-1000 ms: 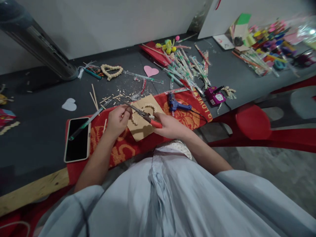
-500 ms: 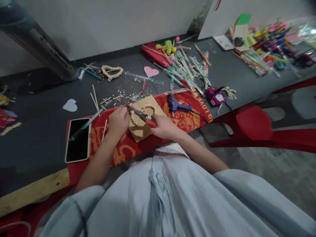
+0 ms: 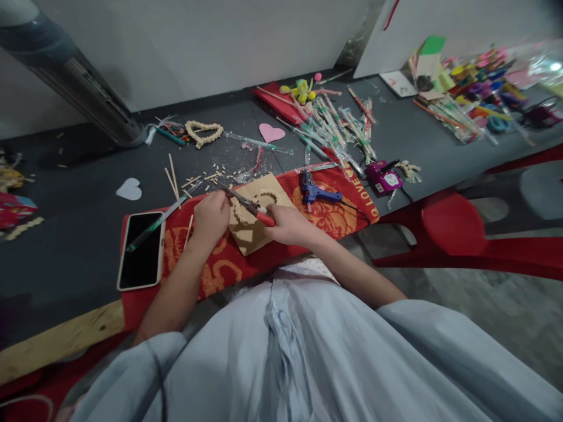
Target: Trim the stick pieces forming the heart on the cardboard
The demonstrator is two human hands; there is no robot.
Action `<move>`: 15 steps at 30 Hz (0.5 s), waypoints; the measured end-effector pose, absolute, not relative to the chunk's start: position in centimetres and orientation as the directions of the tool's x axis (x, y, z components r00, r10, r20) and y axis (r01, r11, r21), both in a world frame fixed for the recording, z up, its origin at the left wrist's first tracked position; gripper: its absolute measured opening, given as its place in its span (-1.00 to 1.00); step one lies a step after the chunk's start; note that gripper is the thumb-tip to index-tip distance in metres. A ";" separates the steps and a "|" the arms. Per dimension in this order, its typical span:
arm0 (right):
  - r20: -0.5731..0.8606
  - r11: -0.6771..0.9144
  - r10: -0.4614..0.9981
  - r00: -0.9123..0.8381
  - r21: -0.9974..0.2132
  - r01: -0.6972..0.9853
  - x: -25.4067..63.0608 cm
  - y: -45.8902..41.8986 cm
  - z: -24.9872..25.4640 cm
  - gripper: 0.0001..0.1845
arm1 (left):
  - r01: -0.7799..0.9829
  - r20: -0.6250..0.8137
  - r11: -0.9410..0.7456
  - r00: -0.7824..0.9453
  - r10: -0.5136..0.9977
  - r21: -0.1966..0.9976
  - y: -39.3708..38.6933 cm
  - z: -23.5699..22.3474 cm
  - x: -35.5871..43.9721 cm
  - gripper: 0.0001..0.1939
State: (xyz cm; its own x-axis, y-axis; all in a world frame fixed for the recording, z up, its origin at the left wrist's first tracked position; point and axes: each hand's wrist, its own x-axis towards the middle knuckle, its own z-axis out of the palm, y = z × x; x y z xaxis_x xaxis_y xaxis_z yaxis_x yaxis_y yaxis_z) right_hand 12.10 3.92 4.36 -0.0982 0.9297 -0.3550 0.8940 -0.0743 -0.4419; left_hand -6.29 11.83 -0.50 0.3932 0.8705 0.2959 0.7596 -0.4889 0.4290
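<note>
My right hand [image 3: 287,224] is closed around the red handles of a pair of pliers [image 3: 251,205], whose dark jaws point up and left. Beside the jaw tips, the fingers of my left hand [image 3: 212,214] are pinched together; what sits between them is too small to make out. Beneath the pliers lies a tan square board [image 3: 246,243], bearing a heart outline [image 3: 273,193] of short pale pieces, partly covered by the tool and my hand. The board rests on a red and orange towel [image 3: 215,275].
Right of the board lies a blue glue gun [image 3: 323,193]. A phone [image 3: 141,252] with a green-tipped tube across it is at left. Cut stick bits [image 3: 213,177], a beaded heart [image 3: 204,133], a pink paper heart [image 3: 271,133] and wrapped sticks [image 3: 334,126] lie farther back. A red chair [image 3: 455,225] stands at right.
The view has shifted slightly, so the table things appear a little lower. Both hands and the pliers keep nearly the same place over the board.
</note>
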 end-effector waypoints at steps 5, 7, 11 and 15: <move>-0.326 -0.002 0.922 -0.210 -0.544 0.839 12.8 3.9 3.9 -0.75 | 0.724 0.348 -0.526 0.402 0.847 0.446 11.9 -0.4 -6.6 -0.82; -0.293 0.025 0.927 -0.232 -0.572 0.820 13.0 3.9 3.9 -0.75 | 0.712 0.373 -0.542 0.402 0.836 0.447 11.8 -0.2 -6.7 -0.80; -0.243 0.076 0.929 -0.280 -0.614 0.786 13.4 3.9 3.7 -0.75 | 0.687 0.398 -0.564 0.409 0.821 0.458 11.5 0.0 -6.7 -0.78; -0.209 0.115 0.926 -0.313 -0.635 0.764 13.6 3.9 3.4 -0.73 | 0.662 0.394 -0.564 0.409 0.823 0.493 11.3 0.1 -6.8 -0.76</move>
